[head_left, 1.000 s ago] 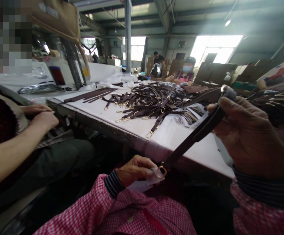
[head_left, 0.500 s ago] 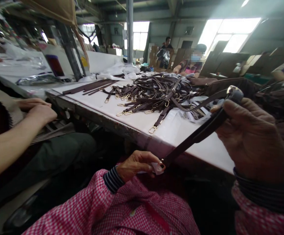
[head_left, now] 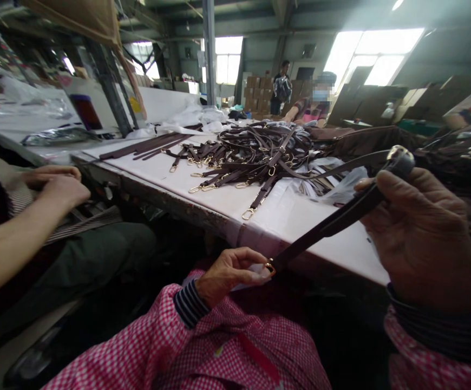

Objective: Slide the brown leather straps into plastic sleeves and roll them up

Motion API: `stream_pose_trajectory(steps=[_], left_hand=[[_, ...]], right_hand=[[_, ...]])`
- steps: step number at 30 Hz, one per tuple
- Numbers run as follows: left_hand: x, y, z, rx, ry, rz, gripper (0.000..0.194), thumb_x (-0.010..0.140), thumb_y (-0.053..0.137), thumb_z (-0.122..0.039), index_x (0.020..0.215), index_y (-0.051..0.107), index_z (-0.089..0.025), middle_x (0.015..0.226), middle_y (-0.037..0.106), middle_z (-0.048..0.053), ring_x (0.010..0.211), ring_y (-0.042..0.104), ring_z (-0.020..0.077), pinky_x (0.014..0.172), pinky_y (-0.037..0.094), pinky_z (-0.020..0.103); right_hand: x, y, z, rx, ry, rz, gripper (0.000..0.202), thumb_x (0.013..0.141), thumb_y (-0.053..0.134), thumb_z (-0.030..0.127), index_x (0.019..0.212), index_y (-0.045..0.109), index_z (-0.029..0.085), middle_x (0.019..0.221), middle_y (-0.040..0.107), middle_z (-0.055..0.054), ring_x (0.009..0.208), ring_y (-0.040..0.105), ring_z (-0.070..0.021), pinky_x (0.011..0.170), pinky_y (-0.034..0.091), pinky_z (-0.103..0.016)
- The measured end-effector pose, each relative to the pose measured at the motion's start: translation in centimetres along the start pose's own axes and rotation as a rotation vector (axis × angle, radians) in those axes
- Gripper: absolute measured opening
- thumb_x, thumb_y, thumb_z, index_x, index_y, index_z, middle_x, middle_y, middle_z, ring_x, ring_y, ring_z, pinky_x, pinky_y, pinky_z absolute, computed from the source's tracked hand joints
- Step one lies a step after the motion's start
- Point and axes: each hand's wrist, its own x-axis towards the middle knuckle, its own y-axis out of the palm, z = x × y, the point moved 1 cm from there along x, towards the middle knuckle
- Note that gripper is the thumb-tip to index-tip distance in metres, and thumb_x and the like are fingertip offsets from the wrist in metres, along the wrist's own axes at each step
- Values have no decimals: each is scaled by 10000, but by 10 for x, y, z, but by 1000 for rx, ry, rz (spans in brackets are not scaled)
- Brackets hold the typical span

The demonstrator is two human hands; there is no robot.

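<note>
A dark brown strap [head_left: 320, 230] stretches on a slant between my two hands, above the table's front edge. Low in the middle, my left hand [head_left: 227, 275] pinches its lower end at a gold metal clasp [head_left: 270, 267], with a scrap of thin white wrapping [head_left: 256, 268] between the fingers. My right hand [head_left: 426, 227] is closed round the upper part, just below a shiny metal buckle [head_left: 400, 154]. From that buckle a further length of strap runs left toward the pile of brown straps [head_left: 268, 149] with gold clasps on the table.
The white table [head_left: 170, 181] has clear plastic wrapping [head_left: 347, 184] near my right hand. At my left sits a person whose forearm [head_left: 28, 222] rests in their lap. Another person [head_left: 314, 105] works across the table; one more [head_left: 281, 89] stands by stacked boxes [head_left: 257, 92].
My right hand and the buckle have moved slightly right. My left fingers have closed in nearer the gold clasp, covering more of the white scrap. The standing person in the back has turned.
</note>
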Motion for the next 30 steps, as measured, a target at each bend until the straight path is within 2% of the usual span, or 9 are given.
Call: stream_pose_trajectory(steps=[6,9,13,16,20,23,26,28,30], left_hand=[[0,4,-7,130,66,-124,268,642,925,-274,780,774,-101,743,728,53,656,630,127,633,509,234],[-4,2,-11,123,86,-107,269,663,920,-291,782,770,-103,726,726,56,641,625,124,644,503,240],[-11,-1,-16,144,100,-57,261,733,886,-326,769,756,-102,670,699,47,598,596,117,601,471,231],[-20,-4,-20,204,121,-128,244,740,880,-310,761,752,-103,673,700,45,598,591,114,601,463,223],[-40,-11,-22,258,137,-237,234,759,861,-317,759,754,-109,667,688,34,608,575,114,615,465,225],[-57,-20,-18,288,103,-294,219,757,862,-307,761,760,-113,686,695,35,627,574,117,627,464,224],[-69,-26,-12,316,80,-317,212,764,860,-307,754,761,-120,686,691,33,633,575,120,635,464,226],[-72,-27,-9,324,73,-323,227,769,858,-326,747,757,-123,672,683,31,626,574,121,632,461,229],[-72,-26,-7,327,68,-335,243,768,858,-341,747,755,-122,671,685,33,624,575,123,629,459,231]], right_hand=[[-3,7,-1,51,-36,19,187,746,835,133,877,716,191,776,672,-10,566,481,-90,397,335,-174],[0,3,-5,115,16,38,232,729,862,149,895,706,192,782,676,3,567,501,-82,399,347,-162],[15,-5,-20,162,42,21,302,689,905,168,882,673,190,788,698,17,580,528,-71,410,363,-135],[16,-9,-42,189,122,14,342,676,927,226,895,666,201,801,721,25,573,536,-67,414,366,-131],[-20,-9,-81,138,369,94,351,744,897,377,948,693,177,896,769,-54,482,468,-58,377,331,-176],[-57,-10,-106,94,552,198,396,795,862,422,1062,717,167,816,733,-57,520,538,-94,381,291,-175],[-75,-12,-119,138,627,223,415,784,880,359,1125,713,192,902,743,-63,588,574,-102,414,327,-161],[-75,-14,-124,180,638,199,433,768,892,329,1139,708,205,1029,761,-90,569,537,-78,417,337,-157],[-72,-16,-128,203,624,178,416,769,891,324,1124,715,200,1045,766,-101,516,464,-47,403,305,-150]])
